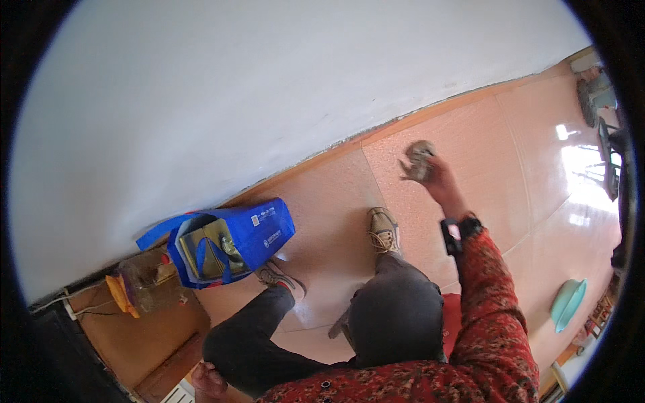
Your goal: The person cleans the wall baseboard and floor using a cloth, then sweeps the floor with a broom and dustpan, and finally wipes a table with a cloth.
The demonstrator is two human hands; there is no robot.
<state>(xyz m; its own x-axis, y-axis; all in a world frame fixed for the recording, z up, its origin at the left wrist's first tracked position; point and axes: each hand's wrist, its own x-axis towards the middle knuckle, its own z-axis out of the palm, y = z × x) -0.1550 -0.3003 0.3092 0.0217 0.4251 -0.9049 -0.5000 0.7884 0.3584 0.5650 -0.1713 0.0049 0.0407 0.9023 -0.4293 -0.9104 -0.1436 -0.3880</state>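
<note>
My right hand (428, 174) is stretched out over the tiled floor near the wall, blurred, with its fingers around a greyish-brown cloth-like thing (421, 153). A black watch sits on that wrist below a red patterned sleeve. My left hand (209, 379) is at the lower left, beside my bent knee, with its fingers curled; whether it holds anything cannot be seen. A blue shopping bag (267, 229) leans by the wall near my foot, with a gold box (204, 249) inside it.
The white wall (252, 90) runs along the floor's upper edge. Left of my foot lie an orange thing (121, 294), clear plastic and cables near a brown board. A turquoise basin (568, 305) stands at the right. Another person's foot (587, 103) and a dark chair (609, 161) show at the far right.
</note>
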